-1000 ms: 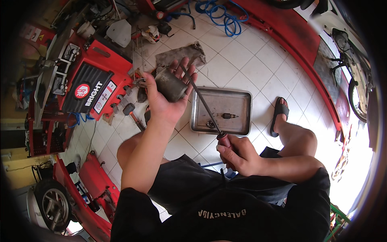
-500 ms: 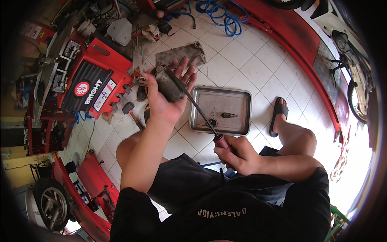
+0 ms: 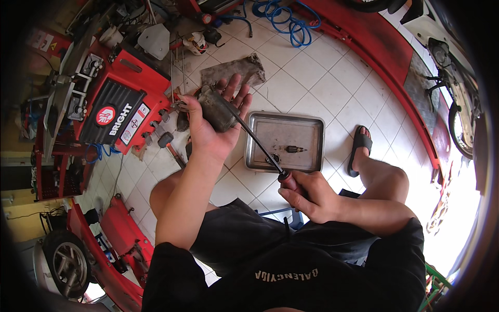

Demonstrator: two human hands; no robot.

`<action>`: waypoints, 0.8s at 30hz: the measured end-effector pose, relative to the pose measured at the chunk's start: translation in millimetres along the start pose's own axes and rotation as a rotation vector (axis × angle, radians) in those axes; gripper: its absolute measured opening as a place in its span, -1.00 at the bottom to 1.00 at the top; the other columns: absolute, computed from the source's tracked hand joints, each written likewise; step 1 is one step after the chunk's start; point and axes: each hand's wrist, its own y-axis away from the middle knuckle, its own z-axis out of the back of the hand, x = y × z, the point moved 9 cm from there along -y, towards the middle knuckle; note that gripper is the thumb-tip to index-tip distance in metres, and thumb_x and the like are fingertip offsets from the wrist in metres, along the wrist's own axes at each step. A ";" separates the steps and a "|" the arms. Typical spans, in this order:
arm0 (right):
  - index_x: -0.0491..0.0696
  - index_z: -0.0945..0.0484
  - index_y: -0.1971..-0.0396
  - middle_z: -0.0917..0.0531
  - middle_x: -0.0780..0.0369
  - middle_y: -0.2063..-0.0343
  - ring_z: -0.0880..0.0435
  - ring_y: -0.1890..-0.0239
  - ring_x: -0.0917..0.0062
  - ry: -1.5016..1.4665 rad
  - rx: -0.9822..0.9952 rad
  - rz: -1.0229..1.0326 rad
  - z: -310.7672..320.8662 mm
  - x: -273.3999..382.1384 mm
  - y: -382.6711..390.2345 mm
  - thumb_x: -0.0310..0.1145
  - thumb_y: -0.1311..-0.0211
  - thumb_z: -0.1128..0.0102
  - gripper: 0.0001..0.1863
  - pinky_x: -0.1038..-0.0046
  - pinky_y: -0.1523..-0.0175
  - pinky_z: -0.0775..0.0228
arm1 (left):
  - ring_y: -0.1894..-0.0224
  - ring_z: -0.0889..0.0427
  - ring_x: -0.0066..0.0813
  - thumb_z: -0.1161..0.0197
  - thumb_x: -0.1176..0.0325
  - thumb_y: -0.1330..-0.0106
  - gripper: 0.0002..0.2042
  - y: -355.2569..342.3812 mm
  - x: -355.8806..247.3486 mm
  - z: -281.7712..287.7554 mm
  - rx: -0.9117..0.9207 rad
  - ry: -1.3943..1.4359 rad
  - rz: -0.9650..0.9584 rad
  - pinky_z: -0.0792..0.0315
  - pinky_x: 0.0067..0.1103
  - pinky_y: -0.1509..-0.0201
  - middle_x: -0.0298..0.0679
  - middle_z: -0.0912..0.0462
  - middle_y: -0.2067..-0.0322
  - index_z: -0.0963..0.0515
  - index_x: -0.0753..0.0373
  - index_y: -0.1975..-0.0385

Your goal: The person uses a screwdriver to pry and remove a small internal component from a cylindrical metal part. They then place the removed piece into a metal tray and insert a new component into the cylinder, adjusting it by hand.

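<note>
My left hand [image 3: 212, 139], palm up, holds a grimy grey cylindrical motor housing [image 3: 214, 110], its thumb on one side and fingers behind the other. In my right hand [image 3: 321, 197] is a screwdriver [image 3: 289, 181] with a dark red handle and a long dark shaft. The shaft slants up and left to the housing; whether its tip touches is hard to make out. Below the shaft, a metal tray [image 3: 318, 123] stands on the floor. In it lie a motor armature [image 3: 294, 148] and a small dark part [image 3: 273, 158], partly behind the shaft.
A dirty grey sheet [image 3: 236, 72] lies on the tiles beyond my left hand. At the left stands a red machine [image 3: 122, 99], with a hammer [image 3: 167, 141] near its foot. A blue hose [image 3: 291, 21] is coiled at the far side. A red lift edge [image 3: 387, 78] curves along the right.
The screwdriver's tip end has drawn back and down along the housing. My right hand and the handle have shifted slightly right. The left hand has barely moved.
</note>
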 end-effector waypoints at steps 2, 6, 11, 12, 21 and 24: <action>-0.17 -0.45 0.40 -0.48 0.18 0.66 -0.49 0.63 0.35 -0.047 -0.028 -0.037 0.4 -0.8 0.9 -0.32 -0.43 -0.20 -0.75 0.32 0.42 -0.33 | -0.38 -0.39 0.01 -0.28 -0.50 -0.09 -0.07 0.2 0.2 1.1 -0.002 0.007 -0.004 -0.22 -0.17 -0.56 -0.03 -0.42 -0.34 -0.43 0.28 -0.17; -0.17 -0.46 0.40 -0.48 0.17 0.67 -0.48 0.64 0.31 0.019 -0.017 0.028 1.9 0.5 -3.8 -0.34 -0.41 -0.22 -0.76 0.33 0.43 -0.32 | -0.38 -0.39 0.01 -0.27 -0.50 -0.10 -0.07 0.1 -0.1 4.9 -0.032 0.035 -0.012 -0.23 -0.17 -0.56 -0.01 -0.42 -0.34 -0.42 0.31 -0.17; -0.16 -0.48 0.39 -0.52 0.15 0.66 -0.55 0.62 0.29 0.028 -0.053 -0.047 6.4 0.1 -3.7 -0.34 -0.39 -0.24 -0.77 0.31 0.41 -0.37 | -0.38 -0.40 -0.01 -0.26 -0.47 -0.15 -0.09 4.8 -2.9 6.3 -0.127 0.044 -0.023 -0.25 -0.17 -0.56 0.00 -0.42 -0.32 -0.39 0.33 -0.15; -0.16 -0.48 0.39 -0.53 0.14 0.66 -0.56 0.62 0.28 0.014 -0.052 -0.092 6.9 -3.8 -2.9 -0.33 -0.39 -0.24 -0.77 0.31 0.40 -0.38 | -0.36 -0.42 -0.01 -0.26 -0.45 -0.17 -0.11 5.5 -4.1 6.3 -0.148 0.077 -0.018 -0.27 -0.18 -0.55 0.00 -0.43 -0.31 -0.38 0.33 -0.15; -0.24 -0.49 0.18 -0.65 -0.02 0.51 -0.70 0.43 0.04 0.174 0.010 0.011 10.4 1.4 -11.2 -0.41 -0.37 -0.20 -0.80 0.19 0.29 -0.49 | -0.25 -0.55 -0.05 -0.39 -0.13 -0.29 -0.31 5.8 -64.6 34.1 -0.406 0.203 -0.182 -0.48 -0.15 -0.45 0.03 -0.56 -0.09 -0.40 0.45 -0.04; -0.28 -0.48 0.18 -0.68 -0.04 0.44 -0.73 0.37 0.02 0.224 0.031 0.032 6.2 9.2 -8.7 -0.44 -0.35 -0.21 -0.79 0.19 0.25 -0.55 | -0.21 -0.59 -0.05 -0.39 -0.12 -0.31 -0.36 6.7 -77.3 37.6 -0.398 0.231 -0.196 -0.51 -0.15 -0.43 0.02 -0.60 -0.01 -0.45 0.46 0.05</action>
